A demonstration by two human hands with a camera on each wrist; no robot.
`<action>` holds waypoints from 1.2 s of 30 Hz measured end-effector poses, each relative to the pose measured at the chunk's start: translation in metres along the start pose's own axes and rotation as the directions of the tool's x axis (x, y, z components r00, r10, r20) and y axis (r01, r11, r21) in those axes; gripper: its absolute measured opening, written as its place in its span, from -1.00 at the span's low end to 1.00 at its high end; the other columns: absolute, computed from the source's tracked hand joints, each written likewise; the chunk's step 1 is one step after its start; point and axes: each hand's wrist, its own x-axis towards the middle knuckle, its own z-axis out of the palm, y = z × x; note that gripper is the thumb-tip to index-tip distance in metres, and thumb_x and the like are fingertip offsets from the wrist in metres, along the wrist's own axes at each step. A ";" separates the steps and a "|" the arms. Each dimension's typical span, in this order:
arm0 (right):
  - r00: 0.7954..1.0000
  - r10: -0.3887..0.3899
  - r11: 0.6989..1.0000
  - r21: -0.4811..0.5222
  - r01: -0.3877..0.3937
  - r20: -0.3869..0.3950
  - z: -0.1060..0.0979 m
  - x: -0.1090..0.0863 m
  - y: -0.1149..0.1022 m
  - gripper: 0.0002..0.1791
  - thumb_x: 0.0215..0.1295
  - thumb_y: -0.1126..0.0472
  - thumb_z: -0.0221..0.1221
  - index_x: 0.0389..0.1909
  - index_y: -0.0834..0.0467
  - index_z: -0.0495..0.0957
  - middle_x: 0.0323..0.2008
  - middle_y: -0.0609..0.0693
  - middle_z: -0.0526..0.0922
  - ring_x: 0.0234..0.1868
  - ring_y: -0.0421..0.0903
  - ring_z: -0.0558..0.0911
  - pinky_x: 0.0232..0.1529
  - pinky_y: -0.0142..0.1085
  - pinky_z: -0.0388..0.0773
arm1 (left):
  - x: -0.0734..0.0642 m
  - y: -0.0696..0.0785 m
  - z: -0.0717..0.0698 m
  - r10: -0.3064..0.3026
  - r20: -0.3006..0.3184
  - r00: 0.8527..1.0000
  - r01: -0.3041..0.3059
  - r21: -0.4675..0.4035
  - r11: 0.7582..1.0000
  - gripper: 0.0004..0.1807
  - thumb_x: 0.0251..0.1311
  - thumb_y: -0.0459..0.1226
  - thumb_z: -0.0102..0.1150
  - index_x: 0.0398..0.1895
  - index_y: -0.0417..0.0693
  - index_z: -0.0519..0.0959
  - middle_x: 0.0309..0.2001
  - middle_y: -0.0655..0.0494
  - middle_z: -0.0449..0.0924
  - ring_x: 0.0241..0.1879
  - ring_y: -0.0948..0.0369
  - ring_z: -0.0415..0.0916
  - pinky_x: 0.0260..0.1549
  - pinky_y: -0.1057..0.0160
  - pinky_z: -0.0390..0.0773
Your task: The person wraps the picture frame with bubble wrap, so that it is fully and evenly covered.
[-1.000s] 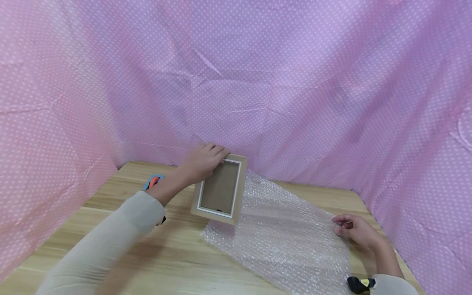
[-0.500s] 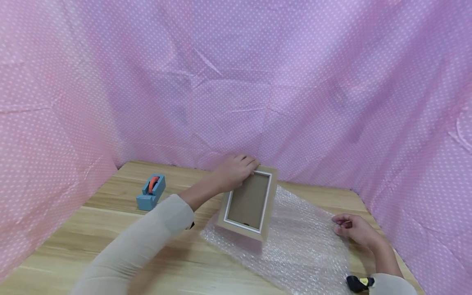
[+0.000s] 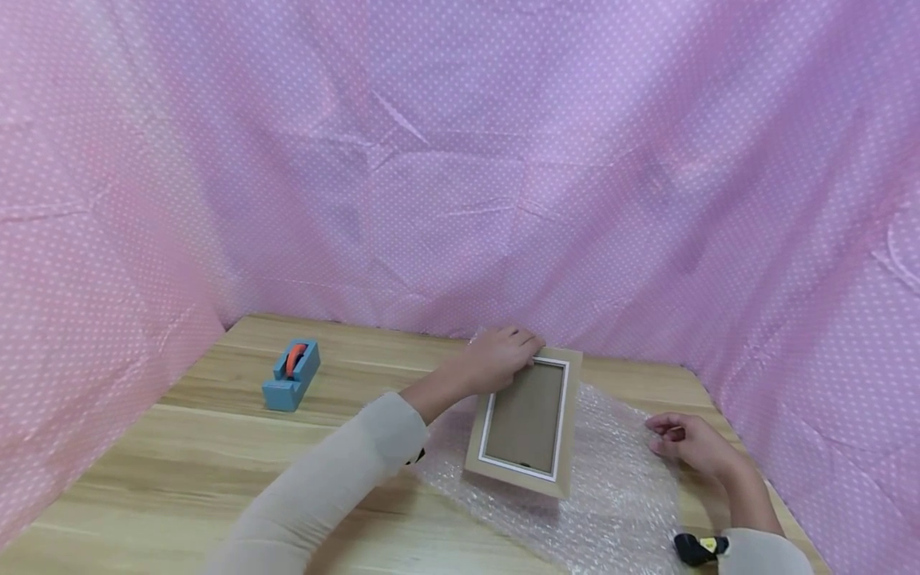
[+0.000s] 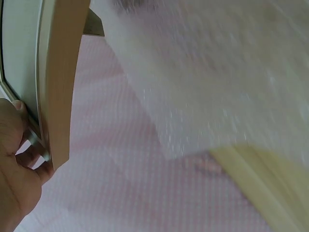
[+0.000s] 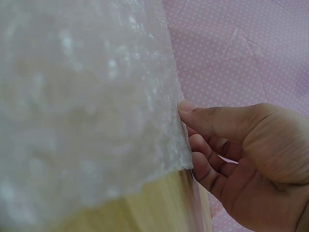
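Observation:
A light wooden picture frame (image 3: 526, 419) with a white inner border is held tilted over the bubble wrap (image 3: 618, 479) in the head view. My left hand (image 3: 503, 361) grips its upper left corner; in the left wrist view the thumb lies on the front of the picture frame (image 4: 60, 87) and the fingers go behind. The bubble wrap spreads flat across the right half of the table. At its right edge, my right hand (image 3: 693, 447) pinches the sheet between thumb and curled fingers, as the right wrist view shows on the bubble wrap (image 5: 96, 96).
A blue tape dispenser (image 3: 291, 375) with an orange core stands at the left back of the wooden table (image 3: 180, 471). Pink dotted cloth (image 3: 446, 200) hangs behind and along both sides.
My left hand has carried the picture frame to the right and lower, over the bubble wrap, uncovering the tape dispenser. My right hand has stayed at the sheet's edge.

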 end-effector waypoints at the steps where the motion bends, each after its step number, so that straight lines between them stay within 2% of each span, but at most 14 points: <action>1: 1.000 0.000 1.000 -0.001 0.000 0.000 0.000 0.000 0.000 -0.55 0.30 0.27 0.36 0.13 0.42 0.56 0.02 0.23 0.65 -0.12 -0.13 0.55 -0.15 -0.40 0.55 | 0.003 0.003 0.003 -0.005 0.005 1.000 0.005 -0.008 1.000 -0.58 0.59 -0.19 -0.06 0.41 -0.08 0.42 0.24 0.09 0.58 0.20 0.18 0.53 0.16 0.31 0.53; 5: 1.000 0.006 1.000 -0.004 -0.006 -0.005 0.000 0.000 -0.001 -0.55 0.31 0.26 0.36 0.14 0.41 0.56 0.02 0.22 0.65 -0.11 -0.12 0.55 -0.16 -0.40 0.55 | 0.012 0.015 0.017 -0.007 0.012 1.000 0.008 -0.013 1.000 -0.59 0.58 -0.17 -0.04 0.39 -0.06 0.43 0.22 0.10 0.59 0.16 0.19 0.55 0.12 0.35 0.54; 9: 1.000 0.010 1.000 -0.012 -0.010 -0.008 0.000 0.001 -0.002 -0.54 0.31 0.26 0.36 0.15 0.41 0.56 0.03 0.22 0.65 -0.10 -0.11 0.56 -0.15 -0.40 0.55 | 0.020 0.022 0.032 -0.019 0.035 0.999 0.020 -0.038 0.999 -0.57 0.58 -0.16 -0.05 0.41 -0.04 0.41 0.28 0.09 0.56 0.22 0.18 0.52 0.22 0.32 0.47; 14: 1.000 0.020 0.999 -0.025 -0.020 -0.009 -0.001 0.002 -0.003 -0.55 0.31 0.26 0.36 0.14 0.40 0.56 0.03 0.22 0.65 -0.08 -0.07 0.56 -0.16 -0.40 0.55 | 0.028 0.025 0.045 -0.037 0.058 0.998 0.044 -0.107 0.993 -0.60 0.56 -0.13 -0.05 0.34 0.00 0.47 0.32 0.11 0.54 0.27 0.18 0.50 0.27 0.30 0.44; 17: 1.000 0.026 0.999 -0.028 -0.026 -0.008 -0.001 0.001 -0.003 -0.55 0.31 0.26 0.36 0.14 0.40 0.56 0.03 0.22 0.65 -0.08 -0.07 0.55 -0.16 -0.40 0.55 | 0.032 0.025 0.054 -0.037 0.068 0.997 0.048 -0.168 0.985 -0.64 0.54 -0.10 -0.03 0.26 0.02 0.52 0.25 0.14 0.58 0.24 0.19 0.51 0.24 0.32 0.46; 22: 1.000 0.015 1.000 -0.015 -0.015 -0.006 0.000 0.002 -0.002 -0.56 0.31 0.27 0.36 0.13 0.41 0.56 0.01 0.22 0.65 -0.11 -0.12 0.56 -0.16 -0.40 0.55 | 0.039 0.025 0.069 -0.013 0.099 0.995 0.039 -0.272 0.962 -0.69 0.49 -0.12 0.06 0.16 0.01 0.60 0.07 0.18 0.64 0.09 0.25 0.55 0.13 0.38 0.50; 25: 1.000 0.002 1.000 -0.008 -0.002 0.000 0.000 0.002 -0.002 -0.56 0.32 0.28 0.35 0.13 0.42 0.55 -0.01 0.22 0.65 -0.13 -0.15 0.55 -0.17 -0.40 0.55 | 0.042 0.025 0.077 -0.014 0.135 0.991 0.058 -0.331 0.942 -0.68 0.46 -0.14 0.12 0.17 -0.02 0.62 0.02 0.18 0.65 0.02 0.27 0.56 0.09 0.38 0.50; 31: 1.000 0.006 1.000 -0.004 -0.006 -0.007 0.000 0.002 -0.003 -0.56 0.31 0.28 0.35 0.12 0.42 0.56 -0.02 0.21 0.65 -0.14 -0.15 0.55 -0.18 -0.40 0.55 | 0.043 0.023 0.087 -0.029 0.182 0.983 0.108 -0.443 0.890 -0.62 0.49 -0.17 0.14 0.26 -0.08 0.59 0.17 0.13 0.63 0.19 0.27 0.53 0.27 0.38 0.39; 33: 1.000 0.013 1.000 0.000 -0.013 -0.012 0.000 0.002 -0.004 -0.56 0.30 0.28 0.36 0.12 0.41 0.56 -0.01 0.21 0.65 -0.13 -0.14 0.55 -0.18 -0.40 0.54 | 0.044 0.023 0.089 -0.013 0.179 0.984 0.095 -0.459 0.883 -0.66 0.50 -0.19 0.13 0.22 -0.10 0.61 0.11 0.12 0.66 0.12 0.27 0.56 0.22 0.39 0.42; 36: 1.000 0.008 1.000 -0.004 -0.008 -0.011 -0.001 0.001 -0.004 -0.56 0.31 0.28 0.36 0.12 0.43 0.56 0.00 0.22 0.65 -0.12 -0.10 0.55 -0.18 -0.40 0.54 | 0.045 0.022 0.092 0.001 0.175 0.985 0.084 -0.478 0.874 -0.75 0.47 -0.22 0.15 0.08 -0.08 0.67 -0.09 0.17 0.68 -0.10 0.31 0.57 0.03 0.41 0.49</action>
